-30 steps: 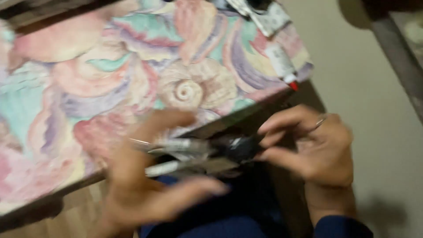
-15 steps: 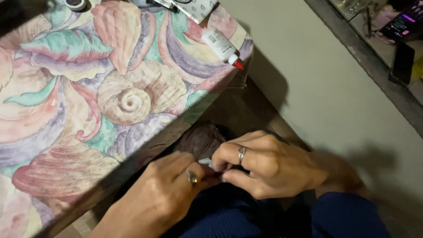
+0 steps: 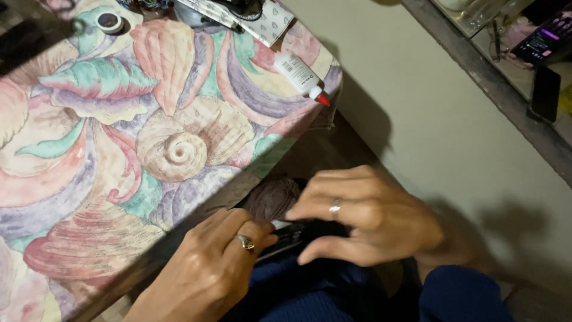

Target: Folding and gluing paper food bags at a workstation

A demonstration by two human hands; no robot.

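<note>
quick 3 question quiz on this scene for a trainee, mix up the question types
1. True or false: the white glue bottle with the red tip lies on the shell-patterned pastel tablecloth.
2. What are the left hand and the right hand closed around? A) a small dark object with a pale end B) the round tape roll C) the glue bottle
3. Fill in: each hand wears a ____ on one finger.

Key: 1 true; 2 A; 3 ring
</note>
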